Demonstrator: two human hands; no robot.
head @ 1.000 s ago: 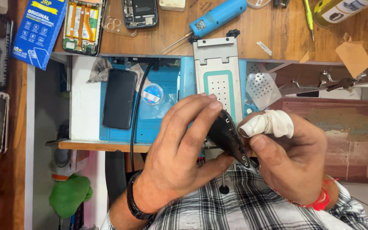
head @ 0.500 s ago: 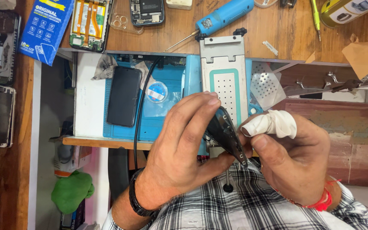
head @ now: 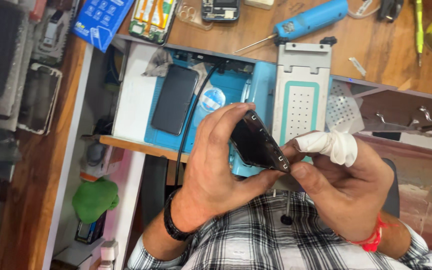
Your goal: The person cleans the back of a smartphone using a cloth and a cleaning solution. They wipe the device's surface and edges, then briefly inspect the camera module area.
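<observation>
I held a dark phone (head: 256,145) up in front of my chest, tilted on edge so that its lower end with the small ports faced the camera. My left hand (head: 216,170) had its grip clamped on the phone, fingers curled over the top edge and the thumb pressed beneath it. My right hand (head: 346,192) met the phone at its lower corner, thumb against the edge, so that grip was closed on the phone too. One finger of my right hand was wrapped in a white cloth (head: 332,145) that lay just beside the phone's end. A black band (head: 172,225) sat on my left wrist and a red thread (head: 373,239) on my right.

Beyond my hands, on the tabletop (head: 376,45), stood a grey metal fixture with a teal-framed perforated plate (head: 301,100). To its left lay a blue work mat (head: 226,85) carrying a second black phone (head: 174,99), flat and well apart from the one I held, with a black cable (head: 191,120) running past it. Farther back lay a blue electric screwdriver (head: 308,20), and a blue box (head: 101,20) sat at the far left. A green soft object (head: 95,199) rested on the lower shelf to my left.
</observation>
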